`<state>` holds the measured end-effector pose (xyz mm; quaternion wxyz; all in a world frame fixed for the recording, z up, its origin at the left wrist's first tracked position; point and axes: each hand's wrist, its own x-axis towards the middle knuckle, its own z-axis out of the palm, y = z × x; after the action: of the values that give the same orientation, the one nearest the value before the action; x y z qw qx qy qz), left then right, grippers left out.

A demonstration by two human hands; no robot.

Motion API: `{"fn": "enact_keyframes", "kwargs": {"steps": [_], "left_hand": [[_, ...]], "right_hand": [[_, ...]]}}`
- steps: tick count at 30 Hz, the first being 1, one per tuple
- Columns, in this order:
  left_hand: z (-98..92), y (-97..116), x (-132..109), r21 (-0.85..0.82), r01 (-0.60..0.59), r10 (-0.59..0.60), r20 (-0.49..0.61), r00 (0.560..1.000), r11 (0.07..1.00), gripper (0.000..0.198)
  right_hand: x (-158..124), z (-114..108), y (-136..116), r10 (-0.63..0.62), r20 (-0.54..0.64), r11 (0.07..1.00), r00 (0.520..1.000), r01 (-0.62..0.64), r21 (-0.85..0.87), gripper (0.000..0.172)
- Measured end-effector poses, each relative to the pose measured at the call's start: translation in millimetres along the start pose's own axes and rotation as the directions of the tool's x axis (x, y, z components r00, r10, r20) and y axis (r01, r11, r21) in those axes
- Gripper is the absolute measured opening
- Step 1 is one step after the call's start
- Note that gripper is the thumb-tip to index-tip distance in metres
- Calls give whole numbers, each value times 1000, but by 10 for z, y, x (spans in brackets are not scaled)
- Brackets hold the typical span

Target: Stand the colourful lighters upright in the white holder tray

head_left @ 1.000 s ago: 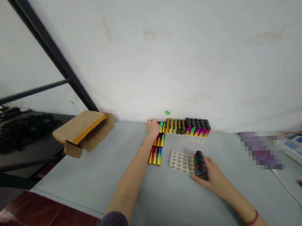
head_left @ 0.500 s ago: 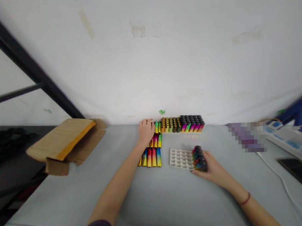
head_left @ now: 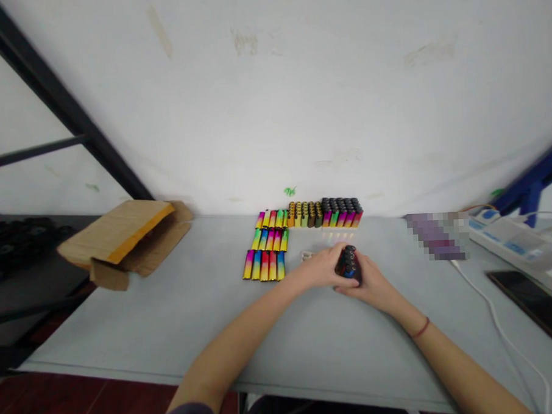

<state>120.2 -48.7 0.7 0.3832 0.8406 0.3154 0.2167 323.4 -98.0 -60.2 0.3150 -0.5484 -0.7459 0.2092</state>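
My left hand [head_left: 323,267] and my right hand [head_left: 368,280] meet at the middle of the grey table [head_left: 171,321]. Both close around a small bunch of black-capped lighters [head_left: 348,263] standing in a white tray [head_left: 307,255], which my left hand mostly hides. Rainbow-coloured lighter bodies [head_left: 265,251] lie flat in rows to the left. A row of upright capped lighters [head_left: 324,213] stands against the wall behind.
An open cardboard box [head_left: 122,238] lies at the table's left rear. A power strip [head_left: 515,242], a white cable [head_left: 495,319] and a dark phone [head_left: 531,293] lie at the right. A black metal frame [head_left: 61,100] leans at the left.
My left hand has left the lighters by the wall and come right onto the tray and the bunch of lighters. My right hand stays on that bunch. The camera has shifted.
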Motion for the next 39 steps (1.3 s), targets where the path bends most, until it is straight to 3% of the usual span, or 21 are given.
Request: {"fn": "enact_keyframes", "kwargs": {"steps": [5,11,16,21,25,35,39], "left_hand": [[-17,13,-11,-86,-24,19,-61,998,996,81],[133,-67,34,-167,-114,91,-136,986,979,91],[121,-170,44,-173,-94,55,-216,975,980,85],[72,-155,16,-109,-84,65,-164,984,991,86],[99,-112,13,-116,-17,-1,-146,989,993,84],[121,-42,40,-95,-5,-32,-385,922,995,57],[91,-8,17,-113,-11,-36,-410,911,994,55]], "right_hand": [[28,-15,-39,-60,0,998,998,60,15,107],[68,-6,-5,-49,13,998,999,49,-26,120],[87,16,19,-60,-7,997,998,60,-40,121],[105,13,11,-66,-2,996,998,66,-64,117],[117,3,12,-79,2,996,997,79,-50,116],[135,6,47,-73,2,997,997,73,-18,116],[129,6,41,-87,9,996,996,87,-26,114]]}}
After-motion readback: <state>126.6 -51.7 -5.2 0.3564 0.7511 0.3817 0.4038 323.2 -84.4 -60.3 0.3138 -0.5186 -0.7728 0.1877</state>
